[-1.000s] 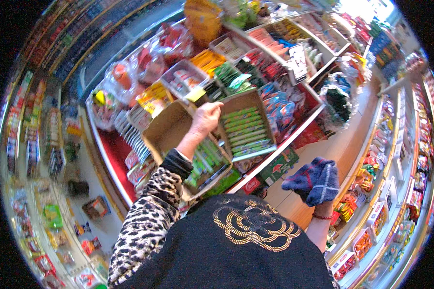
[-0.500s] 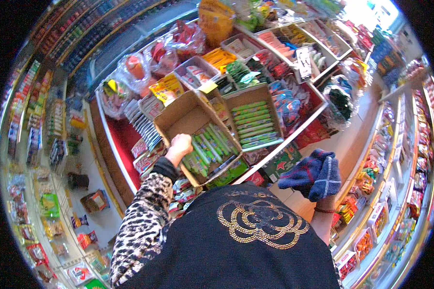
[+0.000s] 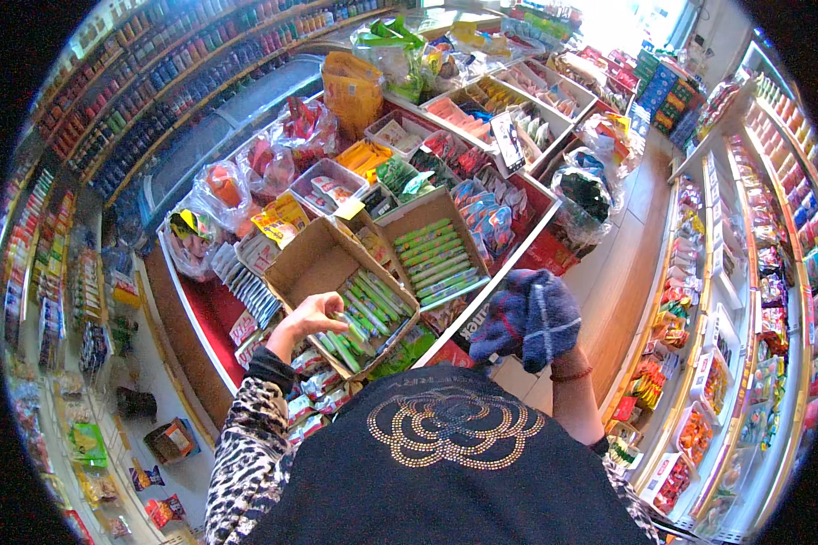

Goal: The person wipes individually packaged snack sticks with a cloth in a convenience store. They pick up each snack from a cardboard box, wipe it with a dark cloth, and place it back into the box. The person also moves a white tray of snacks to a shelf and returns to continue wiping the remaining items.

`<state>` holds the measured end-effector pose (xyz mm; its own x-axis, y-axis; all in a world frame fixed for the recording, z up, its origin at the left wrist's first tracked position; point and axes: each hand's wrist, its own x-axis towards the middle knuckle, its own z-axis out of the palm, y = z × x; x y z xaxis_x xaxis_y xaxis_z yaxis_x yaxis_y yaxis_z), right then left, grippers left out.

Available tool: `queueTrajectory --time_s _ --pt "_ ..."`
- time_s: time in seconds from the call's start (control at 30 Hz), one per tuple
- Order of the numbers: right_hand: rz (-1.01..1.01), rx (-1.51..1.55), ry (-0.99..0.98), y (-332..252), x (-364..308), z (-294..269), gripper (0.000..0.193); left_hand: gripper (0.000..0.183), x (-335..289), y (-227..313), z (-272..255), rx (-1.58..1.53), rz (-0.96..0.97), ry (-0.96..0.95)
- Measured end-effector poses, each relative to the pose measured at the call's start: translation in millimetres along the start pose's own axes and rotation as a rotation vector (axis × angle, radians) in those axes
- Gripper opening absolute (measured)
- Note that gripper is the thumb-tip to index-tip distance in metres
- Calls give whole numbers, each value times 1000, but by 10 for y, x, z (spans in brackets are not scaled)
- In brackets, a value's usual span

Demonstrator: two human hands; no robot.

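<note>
My left hand [image 3: 309,320] is over the near left side of an open cardboard box [image 3: 309,245]. Its fingers are curled, thumb close to the fingertips, by the long green-wrapped sticks [image 3: 373,304] inside. Whether a stick is pinched there is too small to make out. A dark blue plaid cloth [image 3: 527,318] covers my right hand, hiding its fingers; the cloth bunches around them beside the table's front edge. Right of the first box, a second cardboard box [image 3: 395,218] holds more green sticks laid in a row.
Around the boxes, the display table [image 3: 209,350] carries plastic tubs [image 3: 332,182], bagged goods [image 3: 223,186] and a phone [image 3: 507,141] propped upright. Snack shelves [image 3: 700,363] line the right side. At left, a small carton [image 3: 173,442] stands low near snack packets.
The whole view has shifted. My left hand has moved toward the box's near left corner, its fist loosening a little. The cloth on my right hand has come nearer the table edge.
</note>
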<state>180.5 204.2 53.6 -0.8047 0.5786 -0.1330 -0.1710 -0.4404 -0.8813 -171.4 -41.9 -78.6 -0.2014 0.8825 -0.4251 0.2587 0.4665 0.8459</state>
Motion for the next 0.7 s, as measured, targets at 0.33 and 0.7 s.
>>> queueTrajectory --time_s 0.33,0.7 --pt "-413 -909 -270 107 523 729 28 25 -243 1938 720 -561 442 280" --pt "-184 -440 -329 -86 71 602 55 22 -280 2361 941 -740 517 309"
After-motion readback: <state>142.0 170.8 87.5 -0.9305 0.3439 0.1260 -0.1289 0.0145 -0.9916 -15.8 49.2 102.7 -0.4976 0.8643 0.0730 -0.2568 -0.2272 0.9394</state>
